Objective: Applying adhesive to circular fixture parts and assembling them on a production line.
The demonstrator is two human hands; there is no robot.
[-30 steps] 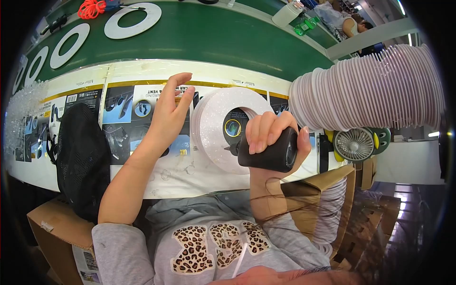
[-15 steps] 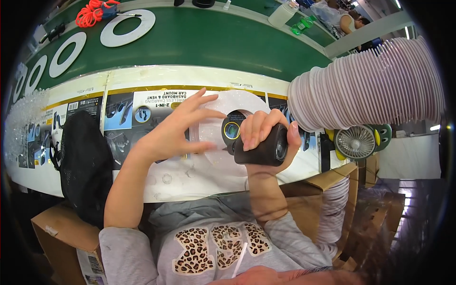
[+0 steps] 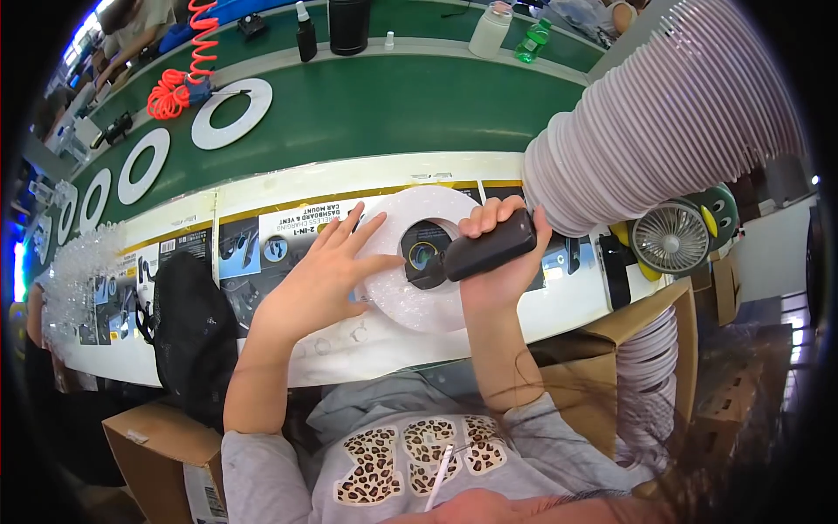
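Note:
In my right hand I grip a black, rounded handheld device; its narrow end points left over the ring's hole, and its exact kind I cannot make out. Beneath it lies a flat white glittery ring with a round central hole. Printed packaging sheet shows through that hole. My left hand is open with fingers spread, its thumb and fingertips over the ring's left side. Whether they touch it I cannot tell.
A long stack of white rings leans at the right, beside a small fan. A black mesh bag lies left. Further rings rest on the green surface, near a red coiled hose. Cardboard boxes stand below.
The device has turned in my right hand, so its round end no longer faces the view. My left hand stays spread beside the ring. The whole view has tilted, showing more of the far side.

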